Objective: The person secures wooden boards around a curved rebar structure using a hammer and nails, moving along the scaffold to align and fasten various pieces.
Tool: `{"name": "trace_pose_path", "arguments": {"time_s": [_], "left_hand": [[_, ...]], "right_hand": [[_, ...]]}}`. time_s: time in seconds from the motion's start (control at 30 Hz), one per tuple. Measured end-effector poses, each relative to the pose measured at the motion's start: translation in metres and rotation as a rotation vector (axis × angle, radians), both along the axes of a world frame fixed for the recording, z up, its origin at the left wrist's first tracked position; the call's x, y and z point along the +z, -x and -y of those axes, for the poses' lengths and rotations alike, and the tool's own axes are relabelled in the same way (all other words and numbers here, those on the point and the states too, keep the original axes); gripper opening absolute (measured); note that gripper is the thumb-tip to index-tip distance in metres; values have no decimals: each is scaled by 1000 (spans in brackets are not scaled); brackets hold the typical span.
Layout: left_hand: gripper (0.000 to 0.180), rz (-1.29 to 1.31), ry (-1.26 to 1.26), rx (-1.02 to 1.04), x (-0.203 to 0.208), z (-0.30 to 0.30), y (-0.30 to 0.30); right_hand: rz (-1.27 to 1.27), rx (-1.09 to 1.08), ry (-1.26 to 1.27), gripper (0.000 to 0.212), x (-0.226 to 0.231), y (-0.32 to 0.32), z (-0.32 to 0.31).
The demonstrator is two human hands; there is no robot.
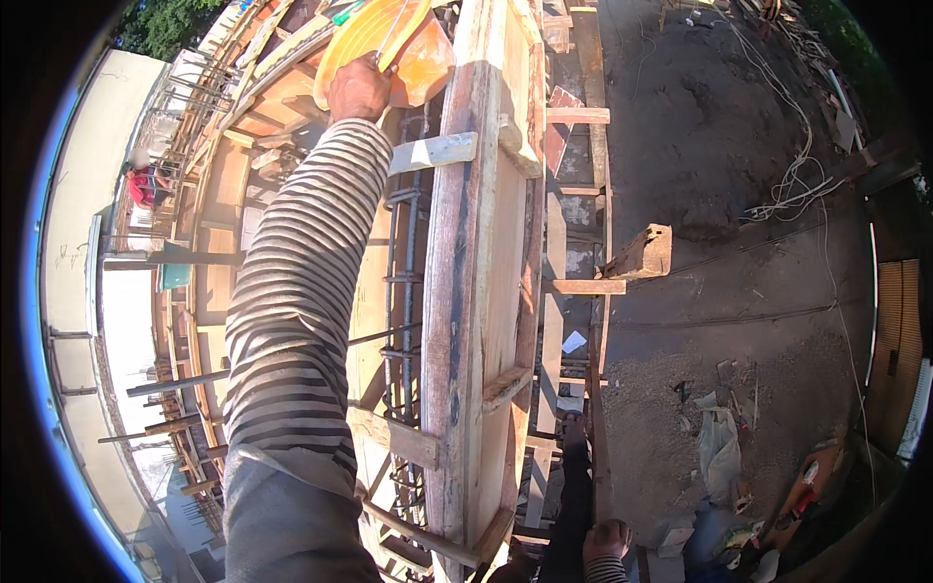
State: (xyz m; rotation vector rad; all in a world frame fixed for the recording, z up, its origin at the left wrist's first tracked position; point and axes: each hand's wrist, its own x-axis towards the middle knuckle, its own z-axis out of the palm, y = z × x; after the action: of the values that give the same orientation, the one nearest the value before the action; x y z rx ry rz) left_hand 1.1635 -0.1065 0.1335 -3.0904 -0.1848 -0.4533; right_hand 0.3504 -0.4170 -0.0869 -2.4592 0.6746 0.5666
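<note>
My left arm in a striped sleeve stretches forward. My left hand [362,90] is closed on the edge of an orange plastic basin-like container [428,63], tilted with its lighter rim up. Its far part is cut off by the frame's top edge. Below it runs a long timber formwork wall [449,321], with a steel rebar cage [391,282] in the trough to its left. My right hand [607,540] is low at the right with its fingers curled, beside a narrow wooden rail [599,457]. Whatever it may hold is hidden.
Short wooden braces [394,437] cross the trough. A wooden block [649,255] juts out on the right, above the dirt ground [719,282]. Loose cables [792,199] and a pale sack [719,442] lie there. A person in red [144,187] is at the far left.
</note>
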Motion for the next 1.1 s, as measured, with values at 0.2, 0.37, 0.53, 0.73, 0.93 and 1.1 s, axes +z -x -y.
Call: {"name": "trace_pose_path", "arguments": {"time_s": [0.2,0.37,0.53,0.73,0.93,1.1], "left_hand": [[28,-226,-158,-176,87,16,147],[17,-201,-244,-197,68,3,255],[31,-616,-352,-32,58,-32,324],[37,-692,599,93,70,-55,268],[38,-502,1076,204,23,-63,181],[36,-513,1077,115,-35,-68,135]], "right_hand": [[-103,-50,0,23,14,-10,-6],[-39,-22,16,22,1,-3,-1],[-79,68,10,23,-24,16,4],[-129,-54,10,26,19,-14,-7],[-287,152,-56,34,12,-12,4],[-93,199,93,26,5,4,-6]]}}
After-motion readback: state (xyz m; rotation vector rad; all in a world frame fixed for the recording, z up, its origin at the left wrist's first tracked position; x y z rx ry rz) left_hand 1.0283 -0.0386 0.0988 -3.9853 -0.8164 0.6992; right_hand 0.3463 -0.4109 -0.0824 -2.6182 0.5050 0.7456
